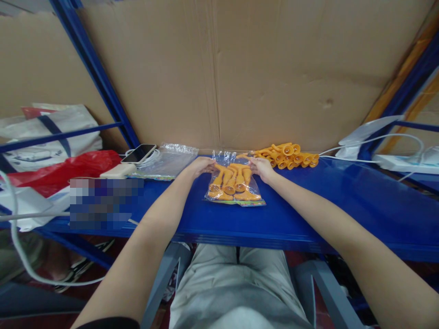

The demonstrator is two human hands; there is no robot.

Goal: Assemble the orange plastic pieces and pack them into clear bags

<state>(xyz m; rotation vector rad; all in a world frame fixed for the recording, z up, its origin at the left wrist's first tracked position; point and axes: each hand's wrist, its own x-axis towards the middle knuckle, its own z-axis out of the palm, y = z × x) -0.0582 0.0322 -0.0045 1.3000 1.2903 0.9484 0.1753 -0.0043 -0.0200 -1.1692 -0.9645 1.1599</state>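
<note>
A clear plastic bag (258, 188) lies on the blue table in front of me, with several orange horn-shaped plastic pieces (229, 182) inside. My left hand (205, 166) pinches the bag's upper left edge. On the other side, my right hand (262, 170) has its fingers closed on the upper right edge. The bag's far end is crumpled between the hands, and a coloured strip runs along its near edge. Just beyond my right hand sits a loose pile of the same orange horn-shaped pieces (291, 156).
Flat clear bags (168, 162) are stacked left of my left hand, beside a phone (140, 154) and a white block (118, 171). A red plastic bag (72, 167) and a cloth bag (51, 132) lie farther left. Cardboard (240, 73) walls the back; white cables run at both sides.
</note>
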